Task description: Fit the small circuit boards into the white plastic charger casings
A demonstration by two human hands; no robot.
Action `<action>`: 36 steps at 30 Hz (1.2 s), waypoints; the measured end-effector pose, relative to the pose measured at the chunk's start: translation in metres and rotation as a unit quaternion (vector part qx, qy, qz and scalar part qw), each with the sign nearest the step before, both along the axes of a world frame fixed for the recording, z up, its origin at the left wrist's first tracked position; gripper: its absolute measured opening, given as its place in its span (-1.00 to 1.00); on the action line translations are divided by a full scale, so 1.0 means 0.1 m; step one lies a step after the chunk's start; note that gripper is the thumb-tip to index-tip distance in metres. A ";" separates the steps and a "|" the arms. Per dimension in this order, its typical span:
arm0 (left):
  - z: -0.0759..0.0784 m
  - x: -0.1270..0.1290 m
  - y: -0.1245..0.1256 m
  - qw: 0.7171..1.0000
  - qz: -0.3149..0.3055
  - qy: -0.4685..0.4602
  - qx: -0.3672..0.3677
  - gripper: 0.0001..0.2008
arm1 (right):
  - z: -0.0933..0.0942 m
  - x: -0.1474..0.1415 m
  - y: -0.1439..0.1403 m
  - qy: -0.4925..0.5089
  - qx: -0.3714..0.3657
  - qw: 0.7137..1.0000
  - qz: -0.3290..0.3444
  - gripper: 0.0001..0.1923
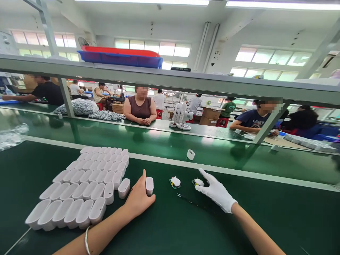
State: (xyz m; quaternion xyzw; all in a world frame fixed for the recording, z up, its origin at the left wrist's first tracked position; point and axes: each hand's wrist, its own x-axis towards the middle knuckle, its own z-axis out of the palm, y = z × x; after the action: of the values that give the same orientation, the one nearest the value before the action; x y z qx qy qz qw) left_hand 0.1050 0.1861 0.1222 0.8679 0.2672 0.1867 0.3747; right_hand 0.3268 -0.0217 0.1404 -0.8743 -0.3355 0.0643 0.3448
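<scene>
My left hand (139, 196), bare and with a bangle on the wrist, has its thumb and fingers around a small white oval plastic housing (149, 185). Just left of it stands another single housing (124, 187), beside rows of the same white housings (87, 189). My right hand (216, 191) wears a white glove. Its thumb and fingers are spread on either side of a small circuit board with a white part on it (198, 182). A second such circuit board (175, 182) lies between my hands. Dark tweezers (188, 201) lie in front of the boards.
A green conveyor belt (159, 148) runs behind the work surface, with one white housing (190, 154) on it. Above is a shelf (202, 79) holding red and blue trays (119, 58). Clear plastic bags (12, 136) lie far left. Across the belt are a fan (181, 116) and several seated people.
</scene>
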 end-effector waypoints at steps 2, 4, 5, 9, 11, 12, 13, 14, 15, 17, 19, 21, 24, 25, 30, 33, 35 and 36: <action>-0.01 0.01 0.02 1.000 0.000 -0.006 -0.011 -0.15 | 0.07 -0.03 0.01 -0.038 -0.074 0.996 -0.024 -0.24; -0.01 0.01 0.04 1.000 -0.005 -0.024 -0.019 -0.26 | 0.13 -0.07 0.05 -0.070 -0.141 0.985 -0.066 -0.28; 0.00 0.02 0.05 0.999 -0.013 -0.034 -0.023 -0.32 | 0.15 -0.09 0.06 -0.081 -0.162 0.979 -0.088 -0.29; 0.02 0.03 0.07 0.996 -0.062 -0.047 -0.036 -0.42 | 0.16 -0.14 0.10 -0.086 -0.165 0.975 -0.119 -0.42; 0.04 0.04 0.05 0.996 -0.075 -0.039 -0.035 -0.39 | 0.15 -0.13 0.11 -0.059 -0.141 0.981 -0.122 -0.47; 0.05 0.04 0.04 0.995 -0.083 -0.036 -0.035 -0.37 | 0.15 -0.13 0.12 -0.037 -0.115 0.985 -0.123 -0.47; 0.06 0.04 0.03 0.995 -0.091 -0.035 -0.037 -0.35 | 0.16 -0.14 0.12 -0.008 -0.076 0.990 -0.121 -0.46; 0.07 0.04 0.02 0.994 -0.101 -0.036 -0.037 -0.34 | 0.17 -0.17 0.13 0.027 -0.022 0.993 -0.113 -0.45; 0.09 0.04 0.00 0.993 -0.109 -0.040 -0.035 -0.35 | 0.19 -0.22 0.13 0.067 0.042 0.992 -0.100 -0.44; 0.13 0.04 -0.03 0.993 -0.108 -0.042 -0.014 -0.44 | 0.27 -0.41 0.15 0.134 0.160 0.976 -0.061 -0.46; 0.17 0.03 -0.07 0.995 -0.094 -0.029 0.024 -0.52 | 0.37 -0.66 0.16 0.155 0.228 0.961 -0.014 -0.56; 0.18 0.03 -0.12 0.995 -0.088 -0.023 0.050 -0.50 | 0.44 -0.93 0.18 0.141 0.253 0.956 0.044 -0.70; 0.16 0.01 -0.18 0.987 -0.129 -0.084 0.037 -0.64 | 0.42 -1.21 0.21 0.108 0.258 0.951 0.129 -0.79; 0.15 0.00 -0.19 0.983 -0.145 -0.111 0.027 -0.66 | 0.38 -1.25 0.22 0.097 0.255 0.951 0.145 -0.80; 0.13 -0.04 -0.25 0.959 -0.242 -0.142 0.039 -0.43 | 0.14 -1.24 0.27 0.029 0.271 0.954 0.127 -0.71; 0.15 -0.08 -0.31 0.966 -0.221 -0.123 0.054 -0.31 | 0.09 -1.24 0.26 -0.047 0.273 0.952 0.129 -0.75; 0.16 -0.09 -0.35 0.970 -0.205 -0.123 0.048 -0.23 | 0.10 -1.25 0.25 -0.103 0.269 0.944 0.159 -0.80; 0.15 -0.10 -0.36 0.969 -0.206 -0.126 0.044 -0.21 | 0.11 -1.26 0.25 -0.130 0.272 0.938 0.172 -0.81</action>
State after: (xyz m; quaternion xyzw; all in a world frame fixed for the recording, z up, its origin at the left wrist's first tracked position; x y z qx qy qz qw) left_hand 0.0951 0.1499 0.1372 0.8893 0.0250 0.2256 0.3970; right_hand 0.2008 0.0035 0.1515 -0.6770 -0.5274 -0.0853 0.5062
